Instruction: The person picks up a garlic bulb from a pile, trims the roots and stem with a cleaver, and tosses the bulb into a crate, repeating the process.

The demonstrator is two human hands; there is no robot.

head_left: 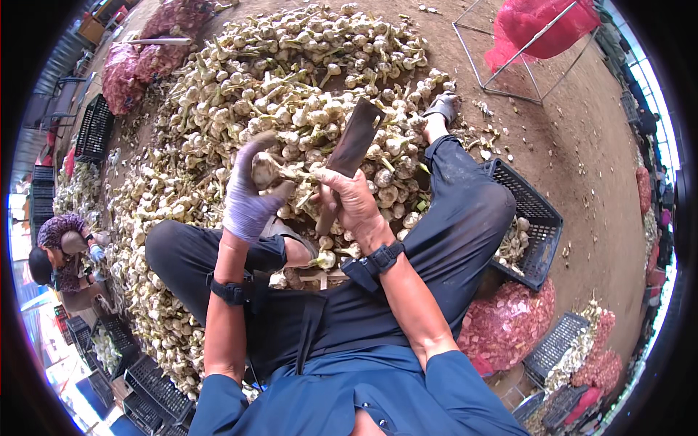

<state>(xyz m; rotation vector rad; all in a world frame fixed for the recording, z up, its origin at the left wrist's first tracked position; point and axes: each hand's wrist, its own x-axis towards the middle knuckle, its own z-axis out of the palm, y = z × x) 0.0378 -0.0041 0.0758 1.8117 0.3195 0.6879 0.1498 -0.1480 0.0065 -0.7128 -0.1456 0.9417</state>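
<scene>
My left hand [244,207], in a pale glove with darkened fingertips, is closed round a garlic bulb [265,169]. The bulb's stem points right, toward my other hand. My right hand [356,205], bare, grips a broad dark knife [358,134] low on its blade, with the thumb lying along it. Its blade tilts up and to the right, and the handle [327,212] hangs below the fingers. Both hands are close together above a large heap of garlic bulbs [291,109] between my bent legs. Bulbs with stems also lie just below the knife handle.
A black crate [556,232] with garlic pieces stands beside my right knee. Behind it sits a full red mesh bag [509,327]. A metal frame [502,93] holds a red net at the upper right. A co-worker [65,247] bends over garlic at the left, near stacked black crates [156,389].
</scene>
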